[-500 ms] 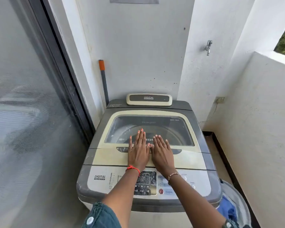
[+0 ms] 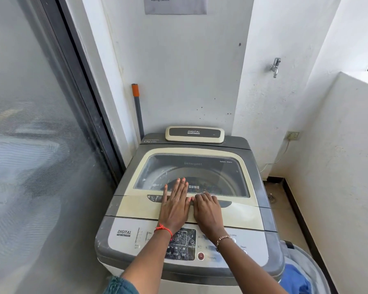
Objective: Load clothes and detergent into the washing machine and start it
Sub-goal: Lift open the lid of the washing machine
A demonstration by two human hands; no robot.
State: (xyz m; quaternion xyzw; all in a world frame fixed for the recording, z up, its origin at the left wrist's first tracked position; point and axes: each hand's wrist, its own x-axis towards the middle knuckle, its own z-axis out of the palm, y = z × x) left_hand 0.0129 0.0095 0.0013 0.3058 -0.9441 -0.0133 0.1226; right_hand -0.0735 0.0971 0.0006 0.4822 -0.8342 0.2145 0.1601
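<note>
While the lid of the washing machine lies closed, you have both hands on its front part. Left hand: flat, fingers straight and released, tips reaching onto the glass window. Right hand: just beside it, fingers curled into the dark lid handle, grasping it. The machine stands in a corner, between a sliding door and a low white wall. The control panel sits under your wrists. Blue clothes lie in a grey basket at the machine's right. Behind: an orange-tipped pole and a tap on the wall.
</note>
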